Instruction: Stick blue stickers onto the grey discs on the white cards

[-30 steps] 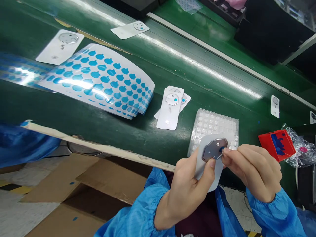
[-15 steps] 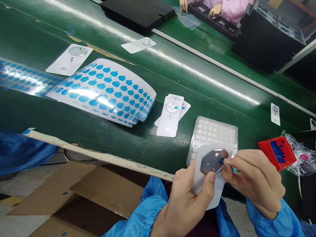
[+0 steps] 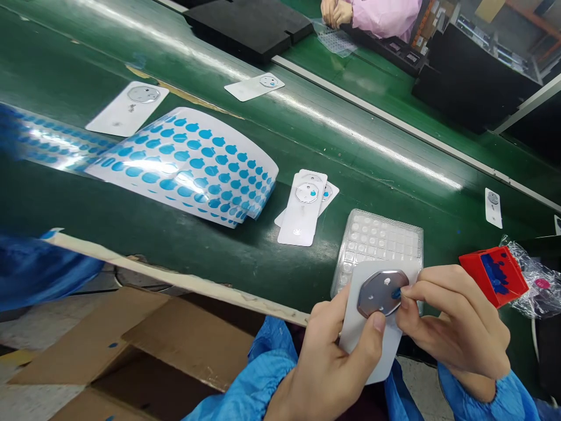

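My left hand grips a white card with an octagonal metal plate on it, thumb pressed at the plate's lower edge. My right hand pinches a small blue sticker at the plate's right side, fingertips closed on it. Both hands hover at the near edge of the green conveyor belt, just in front of a clear blister tray.
A curled sheet of blue stickers lies left on the belt. Stacked white cards sit mid-belt, with more single cards farther off. A red box stands at right. A cardboard box is below. Another person's hands work at the top.
The card and both hands sit slightly lower and nearer in view. My right fingertips stay pinched on the blue sticker against the plate. The view has tilted, showing more of the far side.
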### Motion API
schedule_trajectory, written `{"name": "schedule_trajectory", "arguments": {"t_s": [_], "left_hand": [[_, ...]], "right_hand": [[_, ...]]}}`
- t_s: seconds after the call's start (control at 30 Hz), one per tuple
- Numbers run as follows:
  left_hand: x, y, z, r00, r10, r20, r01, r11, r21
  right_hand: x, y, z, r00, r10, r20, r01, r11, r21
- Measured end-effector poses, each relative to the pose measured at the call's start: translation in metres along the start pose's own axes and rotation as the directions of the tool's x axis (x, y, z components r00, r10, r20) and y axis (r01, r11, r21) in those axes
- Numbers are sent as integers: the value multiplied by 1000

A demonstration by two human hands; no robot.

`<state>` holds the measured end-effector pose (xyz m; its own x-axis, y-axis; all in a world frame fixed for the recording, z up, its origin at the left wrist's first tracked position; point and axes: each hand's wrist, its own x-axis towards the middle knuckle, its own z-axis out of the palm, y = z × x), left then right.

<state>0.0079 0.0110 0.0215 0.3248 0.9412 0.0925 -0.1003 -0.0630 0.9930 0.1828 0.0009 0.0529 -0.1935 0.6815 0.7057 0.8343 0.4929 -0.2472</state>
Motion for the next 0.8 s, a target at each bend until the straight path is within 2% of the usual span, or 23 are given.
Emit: {"name": "schedule_trajectory", "arguments": {"t_s": [0.1, 0.4, 0.57, 0.63, 0.73, 0.8], "left_hand": [[1, -1, 0, 999, -39, 25, 40, 999, -36], [0, 1, 0, 999, -29, 27, 29, 999, -19], [-5, 4, -1, 1000, -29, 11, 28, 996, 86], [-10, 2, -2, 999, -53, -4, 53, 989, 135], [-15, 0, -1, 996, -79, -42, 85, 982, 168], [-13, 0, 1, 994, -94, -49, 100, 985, 143]], "right_hand": [[-1, -1, 1, 1000, 29, -7, -29, 999, 19], [-1, -3, 4, 996, 46, -75, -43, 999, 31], [-1, -7, 1, 995, 97, -19, -97, 995, 26], [-1, -8, 2, 993, 112, -43, -110, 993, 31], [-2, -8, 5, 984, 86, -158, -81, 996, 35], [-3, -7, 6, 988, 103, -119, -97, 994, 51]]}}
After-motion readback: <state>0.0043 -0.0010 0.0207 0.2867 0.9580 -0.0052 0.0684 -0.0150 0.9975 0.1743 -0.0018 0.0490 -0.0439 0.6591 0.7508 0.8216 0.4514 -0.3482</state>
